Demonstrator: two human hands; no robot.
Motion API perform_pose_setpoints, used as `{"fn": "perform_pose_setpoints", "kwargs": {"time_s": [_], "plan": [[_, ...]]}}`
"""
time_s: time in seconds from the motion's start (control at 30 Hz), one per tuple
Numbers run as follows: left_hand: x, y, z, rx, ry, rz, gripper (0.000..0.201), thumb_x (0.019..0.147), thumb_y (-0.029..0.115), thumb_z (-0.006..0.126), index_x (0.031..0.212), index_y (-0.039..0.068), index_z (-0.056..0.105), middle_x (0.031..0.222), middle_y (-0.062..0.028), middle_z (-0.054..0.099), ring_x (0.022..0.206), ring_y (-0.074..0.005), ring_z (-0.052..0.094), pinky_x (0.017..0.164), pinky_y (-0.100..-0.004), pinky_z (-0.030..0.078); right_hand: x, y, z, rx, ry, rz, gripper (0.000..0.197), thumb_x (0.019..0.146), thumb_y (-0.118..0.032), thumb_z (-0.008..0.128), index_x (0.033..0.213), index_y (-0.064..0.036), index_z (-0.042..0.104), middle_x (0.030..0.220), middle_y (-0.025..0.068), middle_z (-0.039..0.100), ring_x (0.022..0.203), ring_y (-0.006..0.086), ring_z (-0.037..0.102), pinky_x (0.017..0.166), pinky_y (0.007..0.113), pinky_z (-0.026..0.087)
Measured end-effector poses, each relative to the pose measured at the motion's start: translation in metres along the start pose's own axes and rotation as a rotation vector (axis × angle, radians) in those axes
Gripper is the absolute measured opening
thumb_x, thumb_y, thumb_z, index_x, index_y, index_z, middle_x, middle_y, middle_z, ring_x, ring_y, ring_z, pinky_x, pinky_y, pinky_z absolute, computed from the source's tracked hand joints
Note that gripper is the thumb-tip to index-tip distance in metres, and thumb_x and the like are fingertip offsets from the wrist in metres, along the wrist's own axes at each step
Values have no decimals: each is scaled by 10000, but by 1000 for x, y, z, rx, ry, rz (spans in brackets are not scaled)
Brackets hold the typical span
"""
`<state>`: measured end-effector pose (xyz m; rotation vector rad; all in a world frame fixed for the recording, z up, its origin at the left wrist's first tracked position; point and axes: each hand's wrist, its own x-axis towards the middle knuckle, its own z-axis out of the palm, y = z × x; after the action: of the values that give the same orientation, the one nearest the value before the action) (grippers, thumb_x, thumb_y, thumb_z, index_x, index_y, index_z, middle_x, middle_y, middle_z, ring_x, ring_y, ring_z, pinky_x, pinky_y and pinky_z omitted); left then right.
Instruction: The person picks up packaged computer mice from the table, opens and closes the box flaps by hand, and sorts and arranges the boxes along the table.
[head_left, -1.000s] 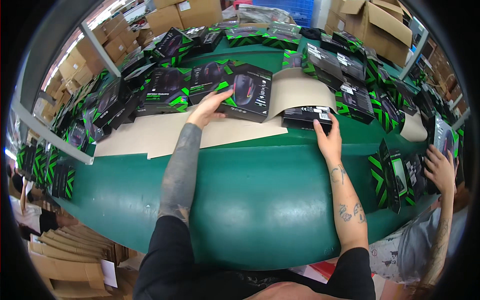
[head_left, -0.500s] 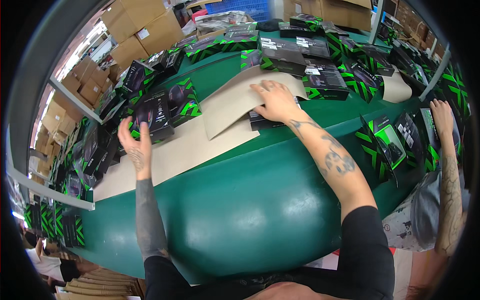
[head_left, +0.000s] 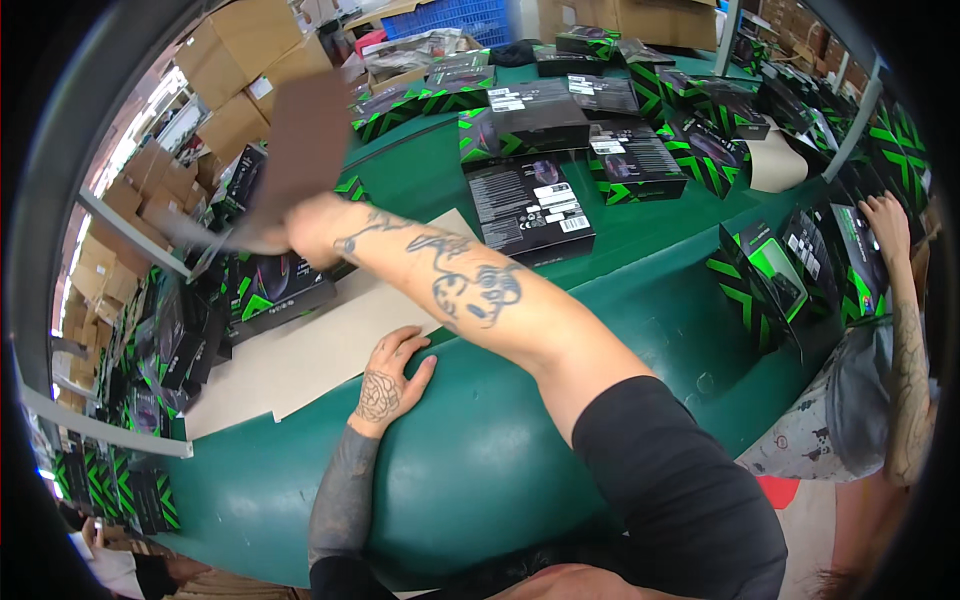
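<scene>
My right hand [head_left: 312, 228] reaches across to the left and grips a brown cardboard sheet [head_left: 300, 140], which is lifted off the table and blurred by motion. My left hand [head_left: 392, 372] lies flat, fingers apart, on the near edge of a pale cardboard sheet [head_left: 300, 355] spread over the green table [head_left: 620, 290]. A black product box [head_left: 528, 205] lies flat just beyond my right forearm. Black-and-green boxes [head_left: 270, 285] sit under the raised sheet.
Several black-and-green boxes [head_left: 640, 150] cover the far side of the table and stand along its right edge [head_left: 770, 275]. Another person's hand [head_left: 885, 215] touches boxes at the right. Brown cartons [head_left: 240, 80] are stacked at the back left.
My right hand has lifted a cardboard sheet from the table and swung it up and to the left. My left hand has drawn back from the far boxes to the near cardboard edge.
</scene>
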<state>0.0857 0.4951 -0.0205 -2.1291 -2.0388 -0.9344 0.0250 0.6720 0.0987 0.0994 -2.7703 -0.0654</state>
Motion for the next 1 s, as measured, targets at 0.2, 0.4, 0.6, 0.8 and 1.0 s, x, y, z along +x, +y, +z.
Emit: {"fn": "perform_pose_setpoints", "kwargs": {"time_s": [0.2,0.4,0.6,0.8,1.0], "plan": [[-15,2,-9,15,15,-49,301,783,150,674,1052,42,593,1136,-143,569,1028,-325,564,883,-395,465,-89,34,-26,224,140,176,459,733,-339,638,1133,-113,636,1128,131,623,1049,306,584,896,411,472],[55,9,15,-96,30,-29,447,820,220,661,1178,-7,519,1181,-192,542,1084,-337,544,935,-384,434,-250,259,-4,-130,480,1351,833,697,-720,560,1118,-5,628,982,213,668,925,313,654,829,381,505],[158,-11,59,-442,-117,-614,726,851,454,610,1308,-74,411,1316,-244,459,1216,-312,464,1006,-346,365,-248,256,1,572,371,1108,757,675,-624,674,1165,-48,629,1090,188,649,1045,291,610,911,326,441],[177,51,86,-1253,-54,-566,858,829,180,665,1494,140,126,1182,-97,586,1085,-157,526,959,-290,377,-234,233,18,844,553,1043,616,711,-362,735,1235,-77,582,1076,124,643,986,215,592,834,288,438],[152,60,96,-1096,256,-626,837,736,0,651,1458,102,239,1256,-133,507,1029,-184,557,883,-294,448,-209,201,1,1106,597,1099,610,675,-208,766,1232,-102,540,773,32,601,642,112,520,518,301,355]]}}
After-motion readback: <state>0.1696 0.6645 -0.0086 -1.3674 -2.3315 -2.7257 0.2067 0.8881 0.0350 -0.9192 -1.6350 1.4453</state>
